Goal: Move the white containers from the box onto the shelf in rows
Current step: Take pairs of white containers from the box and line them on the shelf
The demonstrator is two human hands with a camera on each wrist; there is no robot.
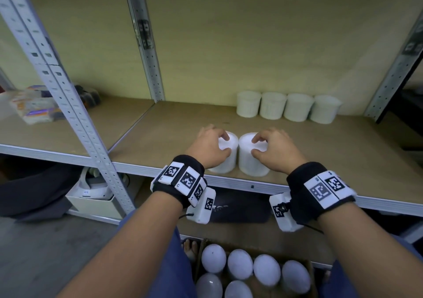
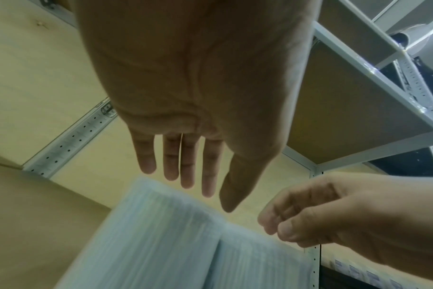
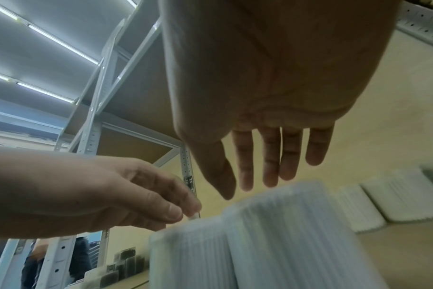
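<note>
Two white containers sit upright and touching each other near the front edge of the shelf (image 1: pixel 160 124), and each hand is right over one of them. The left hand (image 1: pixel 209 148) hangs above the left container (image 1: pixel 225 158) and the right hand (image 1: pixel 275 149) above the right container (image 1: pixel 251 160).

From the head view you'd think both are gripping from the top, but the wrist views say otherwise: the fingers point down, relaxed and fairly straight, and there's a visible gap between the fingertips and the tubs below. So I'd call both hands loose and holding nothing, though the wrist shots are blurry.

Four more containers (image 1: pixel 288 109) already stand in a row against the back wall, off to the right and further in. That's the key bit I reckon: the two front tubs lie straight below the fingers, long axis vertical, so any regrasp is just a drop down. The right hand is nearer the back row.

Plenty more lids are showing in the box (image 1: pixel 312 268) down by the person's legs, so the job looks far from finished.
</note>
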